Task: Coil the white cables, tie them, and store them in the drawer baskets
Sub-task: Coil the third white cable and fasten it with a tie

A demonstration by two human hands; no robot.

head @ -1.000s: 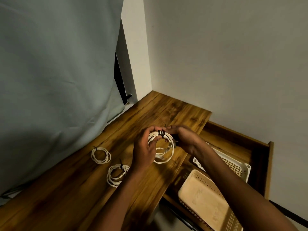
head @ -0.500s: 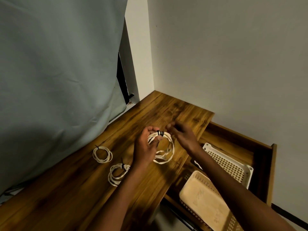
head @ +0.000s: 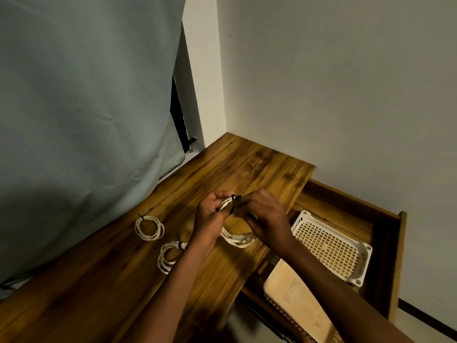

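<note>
Both hands grip the white cable coil (head: 237,240) above the desk (head: 118,276): left hand (head: 210,219) pinching its top, right hand (head: 265,219) curled round beside the black tie (head: 236,197). The desk's edge and open drawer (head: 385,243) with baskets (head: 331,246) lie right of the fingers; two tied coils (head: 149,227) lie left.

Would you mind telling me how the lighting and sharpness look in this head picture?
Head view: dim, warm light; the hands throw a shadow on the table; the lower foreground goes dark; wide-angle bending tilts the walls; the nearer basket looks soft.
</note>
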